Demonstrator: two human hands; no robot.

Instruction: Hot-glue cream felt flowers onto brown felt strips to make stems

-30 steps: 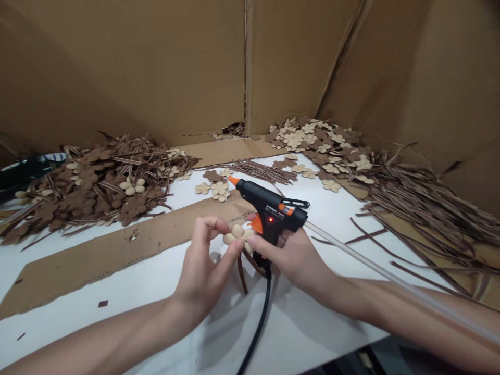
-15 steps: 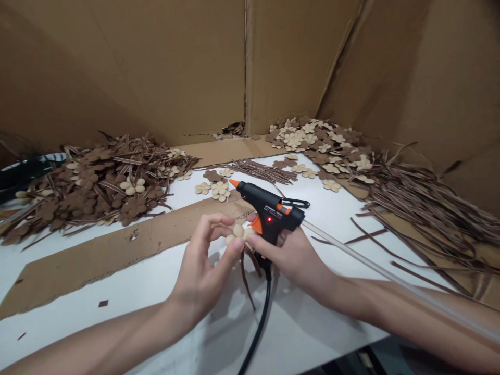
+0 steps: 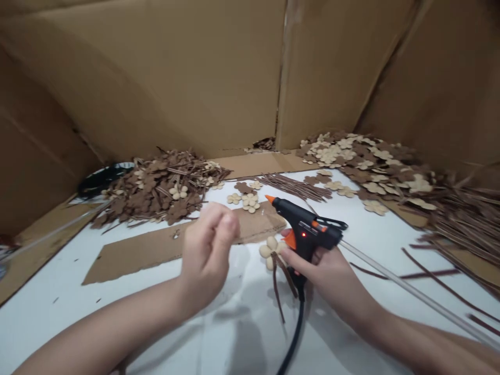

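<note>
My right hand [image 3: 326,271] is clamped on the glue gun [image 3: 297,217], its thumb also pinning a flower [image 3: 267,252] beside the grip, above the tabletop [image 3: 219,344]. The flower has rounded cream petals, with two thin brown strips [image 3: 289,281] dangling; my left hand [image 3: 207,255] is near it, fingers curled together

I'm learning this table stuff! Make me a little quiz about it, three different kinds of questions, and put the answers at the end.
1. Which hand is holding the glue gun?
2. True or false: the gun's tip is blue.
3. What hangs from the flower?
A) a bell
B) brown strips
C) a button

Key:
1. The right hand.
2. False; it is orange.
3. B.
</note>
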